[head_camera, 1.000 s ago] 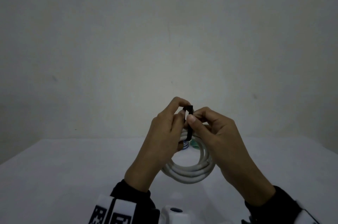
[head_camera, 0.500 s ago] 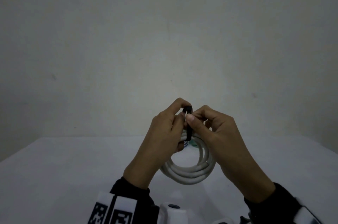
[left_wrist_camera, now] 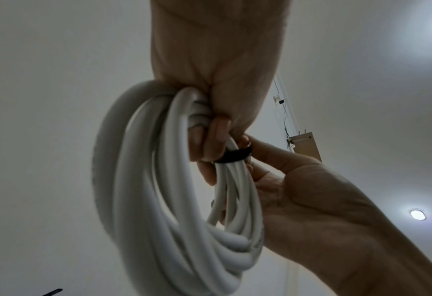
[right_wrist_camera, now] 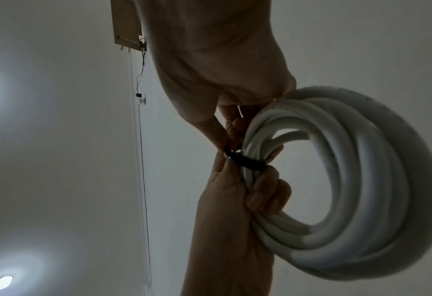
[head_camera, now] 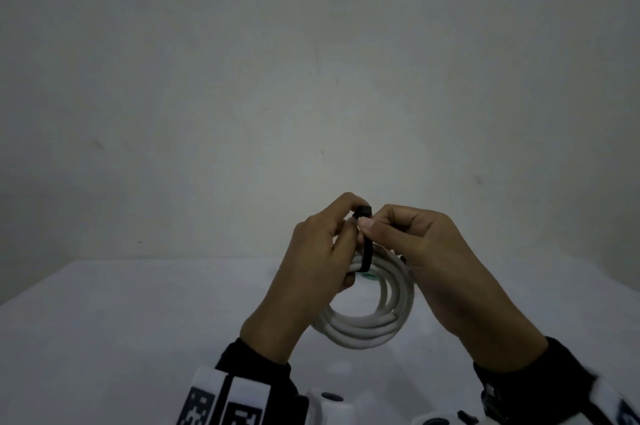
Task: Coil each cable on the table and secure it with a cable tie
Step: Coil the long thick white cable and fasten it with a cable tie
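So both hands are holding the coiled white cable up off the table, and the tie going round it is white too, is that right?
Not quite: the cable tie is black, not white, as the head view shows. The rest holds: the left hand and right hand hold the coiled white cable up off the table.

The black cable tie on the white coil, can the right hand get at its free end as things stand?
Probably yes. The right hand already pinches the black cable tie at the top of the white coil, opposite the left hand, with nothing between them.
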